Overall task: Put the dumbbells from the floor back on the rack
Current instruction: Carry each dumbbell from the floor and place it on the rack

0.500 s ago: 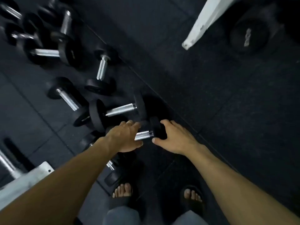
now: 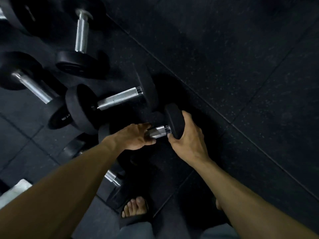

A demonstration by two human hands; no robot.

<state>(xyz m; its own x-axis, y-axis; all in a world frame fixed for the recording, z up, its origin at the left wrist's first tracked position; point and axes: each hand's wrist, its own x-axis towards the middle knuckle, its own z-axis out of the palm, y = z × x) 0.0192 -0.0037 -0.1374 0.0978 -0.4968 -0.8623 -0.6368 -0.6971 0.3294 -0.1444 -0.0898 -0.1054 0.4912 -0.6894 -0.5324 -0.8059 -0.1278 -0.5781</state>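
A small black dumbbell (image 2: 158, 131) with a chrome handle lies on the dark rubber floor right in front of me. My left hand (image 2: 133, 137) grips its handle, fingers curled round the chrome. My right hand (image 2: 185, 133) is wrapped round its right end weight, thumb below and fingers over the top. Its left end weight is hidden behind my left hand. A larger dumbbell (image 2: 119, 99) lies just beyond it. Two more dumbbells (image 2: 81, 34) (image 2: 32, 87) lie further left. No rack is in view.
Another dumbbell (image 2: 113, 178) lies by my left foot (image 2: 135, 207), partly under my left forearm. A white object (image 2: 15, 190) shows at the lower left edge. Dark rubber floor tiles (image 2: 241, 75) stretch to the right.
The view has closed in on the floor. My right hand has moved from beside the small dumbbell's end weight to round it. My left hand stays on the handle.
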